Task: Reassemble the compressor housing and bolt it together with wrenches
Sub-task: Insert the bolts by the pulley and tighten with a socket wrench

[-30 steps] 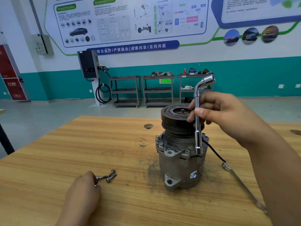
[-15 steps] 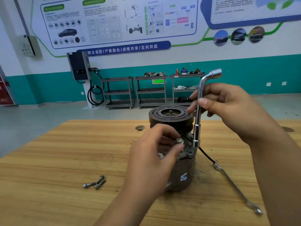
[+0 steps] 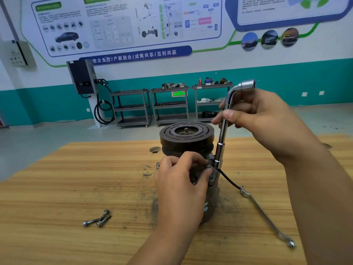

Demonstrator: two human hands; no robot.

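Wooden surface point(image 3: 76, 178): a few loose bolts point(image 3: 97, 219) lie near left, and a flat wrench point(image 3: 266, 217) near right, apart from both hands. Left hand point(image 3: 181, 180) pinches a bolt point(image 3: 208, 166) at the flange of the compressor point(image 3: 187, 142), which stands upright mid-surface, pulley on top. Right hand point(image 3: 267, 123) grips an L-shaped socket wrench point(image 3: 222, 138), shaft near upright, its lower socket at the flange just beside that bolt. Tool carts point(image 3: 133, 108) stand along the far wall.

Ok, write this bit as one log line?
left hand pinches bolt at compressor | right hand holds socket wrench | spare bolts on table
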